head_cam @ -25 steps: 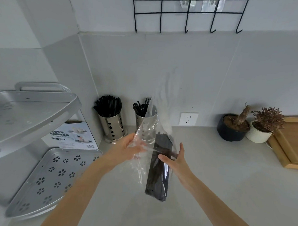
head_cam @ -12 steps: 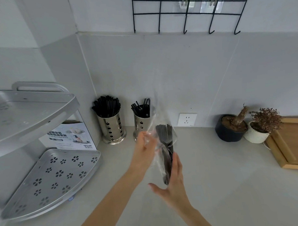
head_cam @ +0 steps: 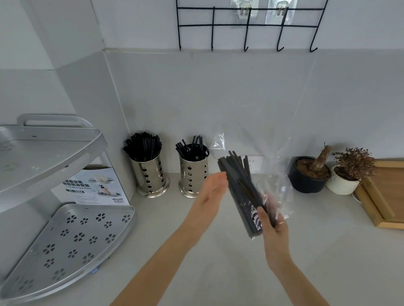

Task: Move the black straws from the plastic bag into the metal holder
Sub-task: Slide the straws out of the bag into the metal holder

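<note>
White cardboard box (head_cam: 92,188) standing under metal shelf rack (head_cam: 47,153), showing dark printed lines on its front face (lettering too small and blurred for reading). Product picture sitting beside that print; barcode-like strip running along box's lower right edge, digits not legible. No other text, brand, number or sign showing anywhere readable.

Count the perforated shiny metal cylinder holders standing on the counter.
2: the left metal holder stands near the wall corner; the right metal holder stands beside it, left of the open left hand.
</note>
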